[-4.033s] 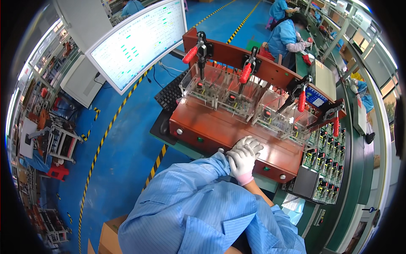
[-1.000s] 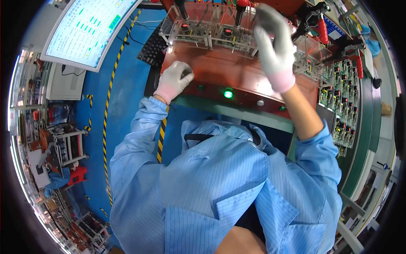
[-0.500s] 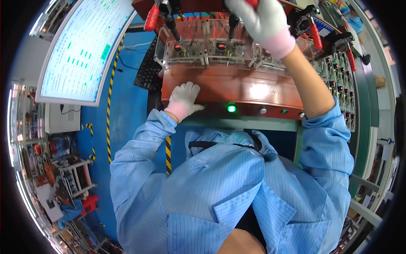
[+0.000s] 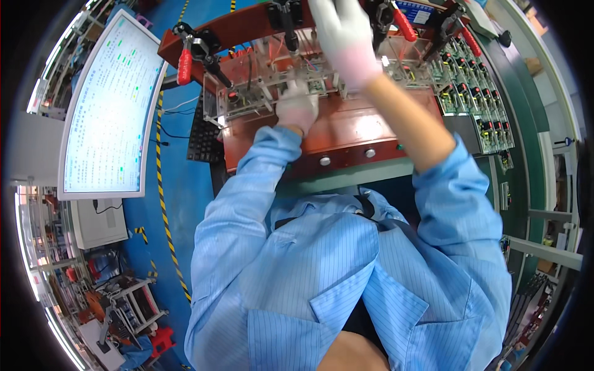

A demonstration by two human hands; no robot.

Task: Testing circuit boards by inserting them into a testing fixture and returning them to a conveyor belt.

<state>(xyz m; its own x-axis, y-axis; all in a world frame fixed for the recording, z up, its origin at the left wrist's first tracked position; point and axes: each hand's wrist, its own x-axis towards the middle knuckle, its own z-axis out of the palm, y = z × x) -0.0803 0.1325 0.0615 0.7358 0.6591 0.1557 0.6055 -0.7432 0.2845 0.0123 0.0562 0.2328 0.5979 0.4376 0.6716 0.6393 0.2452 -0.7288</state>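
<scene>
My left hand (image 4: 297, 106), in a white glove with a pink cuff, reaches into the clear plastic fixture (image 4: 247, 102) on the reddish-brown test box (image 4: 337, 127). Its fingers are blurred, near the circuit boards and wires inside. My right hand (image 4: 344, 43), gloved the same way, is raised over the toggle clamp row at the far side. Its fingertips run out of the upper edge, so its grip is hidden. Left of it stand a black clamp (image 4: 286, 25) and a red-handled clamp (image 4: 184, 67). To its right is another red clamp handle (image 4: 403, 25).
A monitor (image 4: 111, 111) stands at the left, with a black keyboard (image 4: 204, 133) beside the box. Several green circuit boards (image 4: 473, 93) lie in rows on the right. Round buttons (image 4: 325, 161) line the box's front. Striped tape (image 4: 164, 210) marks the blue floor.
My left hand has gone from the box's front edge into the fixture. The green button light has gone out. My right hand stays at the clamps; the whole view has shifted.
</scene>
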